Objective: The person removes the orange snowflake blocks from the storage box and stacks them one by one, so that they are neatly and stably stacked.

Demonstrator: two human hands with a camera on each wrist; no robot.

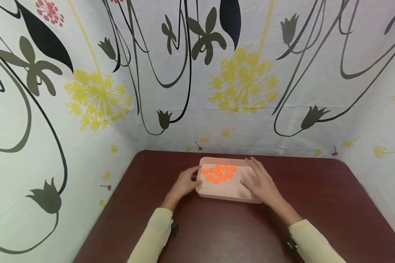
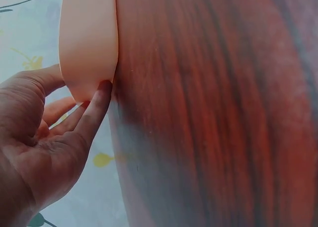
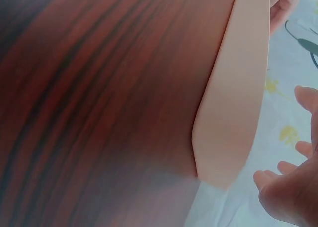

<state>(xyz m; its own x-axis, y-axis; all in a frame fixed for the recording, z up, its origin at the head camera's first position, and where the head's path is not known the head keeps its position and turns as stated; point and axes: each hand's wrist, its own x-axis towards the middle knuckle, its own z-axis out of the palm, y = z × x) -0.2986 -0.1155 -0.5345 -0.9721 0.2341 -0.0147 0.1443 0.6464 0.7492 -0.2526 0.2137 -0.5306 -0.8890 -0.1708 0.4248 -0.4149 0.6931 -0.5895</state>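
A shallow pale-pink tray (image 1: 230, 194) lies on the dark table. Inside its left half sit several small bright orange round pieces (image 1: 218, 173), grouped close together; their exact kind is too blurred to tell. My left hand (image 1: 185, 182) holds the tray's left end, thumb and fingers spread along the side; in the left wrist view, the hand (image 2: 54, 132) has its digits against the tray corner (image 2: 89, 53). Over the right half of the tray hovers my right hand (image 1: 260, 182), fingers extended and holding nothing. In the right wrist view, that hand (image 3: 293, 187) is apart from the tray wall (image 3: 231, 93).
The reddish-brown wood-grain table (image 1: 217, 233) reaches back to a white cloth wall (image 1: 197, 124) printed with flowers and stems. Similar cloth hangs on both sides. A small dark device (image 1: 174, 228) is strapped at the left wrist, another (image 1: 291, 243) at the right.
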